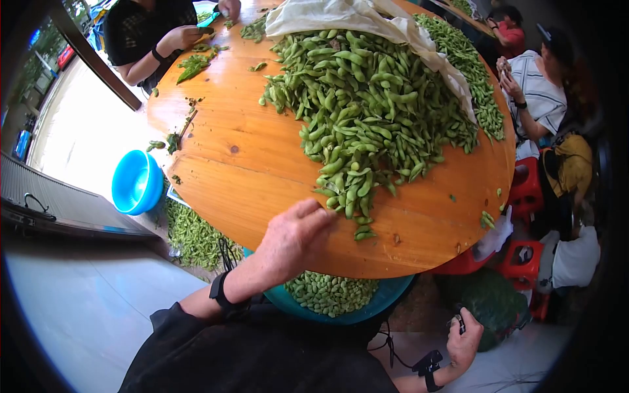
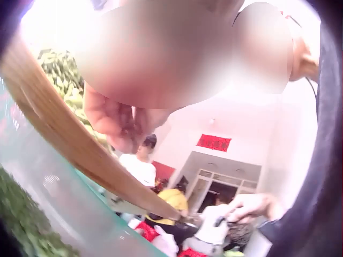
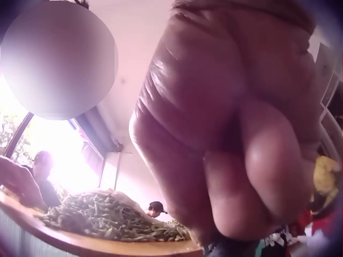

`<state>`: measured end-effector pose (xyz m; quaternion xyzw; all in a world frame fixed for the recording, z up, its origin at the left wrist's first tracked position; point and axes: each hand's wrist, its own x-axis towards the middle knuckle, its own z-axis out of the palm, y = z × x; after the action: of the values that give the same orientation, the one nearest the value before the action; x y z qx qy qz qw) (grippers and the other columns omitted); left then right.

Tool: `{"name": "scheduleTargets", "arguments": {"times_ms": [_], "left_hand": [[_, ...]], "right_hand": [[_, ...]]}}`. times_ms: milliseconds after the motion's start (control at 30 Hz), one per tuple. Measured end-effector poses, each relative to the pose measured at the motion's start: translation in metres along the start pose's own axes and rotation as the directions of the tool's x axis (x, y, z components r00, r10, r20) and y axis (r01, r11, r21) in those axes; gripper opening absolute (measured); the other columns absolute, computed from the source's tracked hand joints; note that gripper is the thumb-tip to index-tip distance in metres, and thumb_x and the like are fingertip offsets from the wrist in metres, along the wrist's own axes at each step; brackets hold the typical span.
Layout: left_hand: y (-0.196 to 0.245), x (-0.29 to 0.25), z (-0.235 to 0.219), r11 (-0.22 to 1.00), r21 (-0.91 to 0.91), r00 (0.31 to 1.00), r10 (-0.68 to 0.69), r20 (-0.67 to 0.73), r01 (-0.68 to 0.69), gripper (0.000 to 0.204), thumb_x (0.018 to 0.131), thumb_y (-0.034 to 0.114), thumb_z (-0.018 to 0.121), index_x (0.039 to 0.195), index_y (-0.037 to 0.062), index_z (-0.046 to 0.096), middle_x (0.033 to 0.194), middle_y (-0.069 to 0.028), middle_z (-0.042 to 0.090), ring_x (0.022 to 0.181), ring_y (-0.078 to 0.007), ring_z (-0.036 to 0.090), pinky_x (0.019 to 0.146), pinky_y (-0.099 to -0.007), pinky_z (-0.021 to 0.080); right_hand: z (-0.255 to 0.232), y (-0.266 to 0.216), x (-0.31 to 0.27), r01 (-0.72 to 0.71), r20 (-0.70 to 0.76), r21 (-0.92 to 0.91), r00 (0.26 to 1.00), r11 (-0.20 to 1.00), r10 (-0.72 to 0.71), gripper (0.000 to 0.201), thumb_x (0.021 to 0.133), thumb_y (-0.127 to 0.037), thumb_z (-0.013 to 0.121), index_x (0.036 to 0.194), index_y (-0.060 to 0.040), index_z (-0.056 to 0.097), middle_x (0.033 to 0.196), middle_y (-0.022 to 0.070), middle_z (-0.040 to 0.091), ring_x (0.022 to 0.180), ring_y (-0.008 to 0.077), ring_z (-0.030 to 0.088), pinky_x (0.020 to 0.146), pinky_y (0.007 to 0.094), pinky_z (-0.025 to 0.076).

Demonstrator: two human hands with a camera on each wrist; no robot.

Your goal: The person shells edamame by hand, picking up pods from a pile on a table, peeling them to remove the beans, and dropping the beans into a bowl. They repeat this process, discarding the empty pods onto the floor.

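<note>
A big pile of green edamame pods (image 1: 373, 105) lies on a round wooden table (image 1: 229, 190), a few loose pods at its near tip. My left hand (image 1: 295, 232) is over the near edge, its blurred fingertips right beside that tip. In the left wrist view its fingers (image 2: 110, 115) are bent towards the thumb; I cannot tell whether a pod is between them. Low at the right, away from the table, my right hand (image 1: 466, 340) holds a small black object (image 1: 461, 319) with curled fingers (image 3: 236, 198). Below the table edge, a teal basin (image 1: 278, 298) contains shelled green beans (image 1: 331, 293).
Pale cloth (image 1: 327, 18) covers the pile's far side. A blue basin (image 1: 136, 183) stands left of the table, near more pods (image 1: 193, 232) on the floor. A person (image 1: 141, 39) works across the table; others sit at the right by red stools (image 1: 524, 190). A dark green bag (image 1: 481, 308) lies near my right hand.
</note>
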<state>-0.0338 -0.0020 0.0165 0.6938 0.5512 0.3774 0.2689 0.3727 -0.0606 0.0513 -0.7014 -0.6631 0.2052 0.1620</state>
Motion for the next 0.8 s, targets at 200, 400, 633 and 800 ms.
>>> {"name": "scheduleTargets", "arguments": {"times_ms": [200, 400, 633, 800], "left_hand": [[-0.023, 0.025, 0.011, 0.968, 0.245, 0.98, -0.011, -0.197, 0.06, 0.019, 0.082, 0.007, 0.068, 0.1, 0.0042, 0.065, 0.089, -0.0116, 0.056, 0.085, -0.0321, 0.061, 0.072, -0.0416, 0.052], [-0.021, 0.022, 0.015, 0.919, 0.394, 0.981, 0.093, -0.169, -0.019, 0.014, 0.083, 0.005, 0.067, 0.096, 0.0044, 0.066, 0.086, -0.0117, 0.057, 0.079, -0.0323, 0.062, 0.07, -0.0412, 0.052], [-0.02, 0.015, -0.003, 0.969, 0.245, 0.986, 0.015, -0.166, 0.026, 0.019, 0.083, 0.007, 0.069, 0.102, 0.0055, 0.067, 0.087, -0.0118, 0.059, 0.079, -0.0322, 0.063, 0.068, -0.0405, 0.052], [-0.017, 0.018, 0.006, 0.966, 0.254, 0.989, -0.014, -0.146, 0.051, 0.024, 0.082, 0.014, 0.07, 0.103, 0.0074, 0.064, 0.094, -0.0114, 0.057, 0.093, -0.0307, 0.061, 0.077, -0.0418, 0.053]], "right_hand": [[0.026, -0.023, 0.02, 0.023, 0.009, 0.051, 1.0, 0.998, -0.023, 0.026, 0.079, 0.006, 0.059, 0.105, 0.0084, 0.063, 0.081, 0.021, 0.06, 0.072, 0.0355, 0.062, 0.066, 0.0391, 0.049], [0.048, -0.072, 0.041, 0.237, 0.042, 0.169, 0.968, 0.957, -0.247, 0.022, 0.08, 0.005, 0.062, 0.102, 0.0062, 0.064, 0.082, 0.0175, 0.061, 0.068, 0.0324, 0.062, 0.062, 0.0361, 0.048], [0.087, -0.129, 0.054, 0.402, 0.063, 0.376, 0.888, 0.835, -0.456, 0.022, 0.082, 0.004, 0.064, 0.104, 0.0027, 0.067, 0.078, 0.0145, 0.061, 0.066, 0.0278, 0.063, 0.059, 0.0348, 0.048], [0.101, -0.146, 0.055, 0.417, 0.097, 0.407, 0.865, 0.813, -0.492, 0.022, 0.083, 0.003, 0.065, 0.105, 0.0025, 0.067, 0.078, 0.0148, 0.061, 0.065, 0.0286, 0.062, 0.058, 0.0358, 0.048]]}}
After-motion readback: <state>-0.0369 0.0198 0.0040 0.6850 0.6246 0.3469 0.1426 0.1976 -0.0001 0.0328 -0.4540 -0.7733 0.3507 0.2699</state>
